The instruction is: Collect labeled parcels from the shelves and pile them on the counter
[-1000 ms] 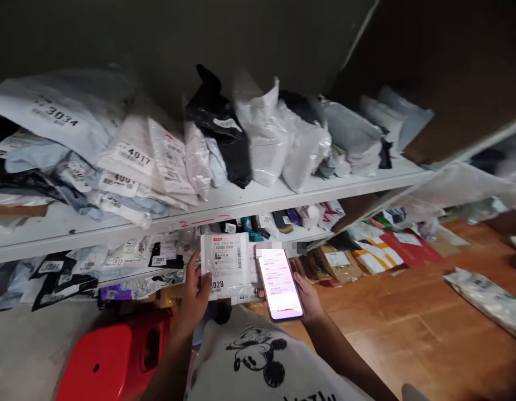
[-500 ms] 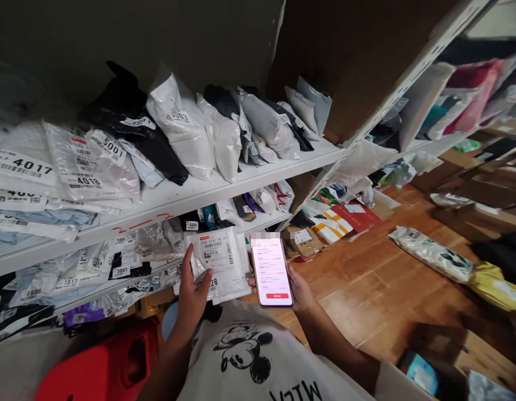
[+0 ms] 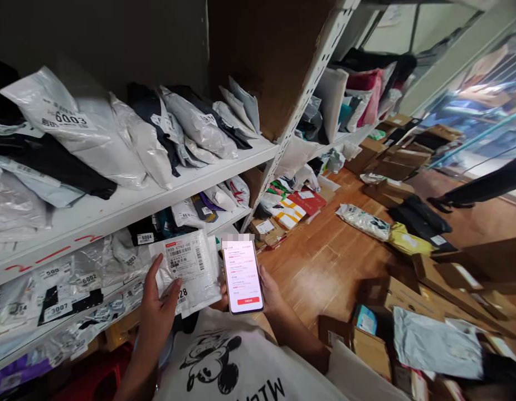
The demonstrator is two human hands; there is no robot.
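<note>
My left hand (image 3: pixel 160 298) is closed on a white plastic mailer parcel (image 3: pixel 191 262) with a printed label and the number ending 28. Its thumb and fingers press the parcel's left side. A smartphone (image 3: pixel 243 274) rests in my right hand (image 3: pixel 271 291), upright beside the parcel, its lit screen showing a list and a red bar at the bottom. Fingers of the right hand curl around both edges of the phone. Both things are held in front of my chest, close to the shelving. What lies behind the mailer is partly hidden.
White metal shelves (image 3: pixel 166 192) on the left carry several numbered parcels (image 3: pixel 69 131). Cardboard boxes (image 3: pixel 429 289), a grey bag (image 3: pixel 437 340) and a yellow parcel (image 3: pixel 412 239) lie on the wooden floor (image 3: pixel 303 278) to the right. A person's leg (image 3: pixel 483 181) shows at far right.
My view has swung to the right, so the shelves appear further left and more floor shows, with a person's leg in view. Both hands keep hold of the parcel and phone.
</note>
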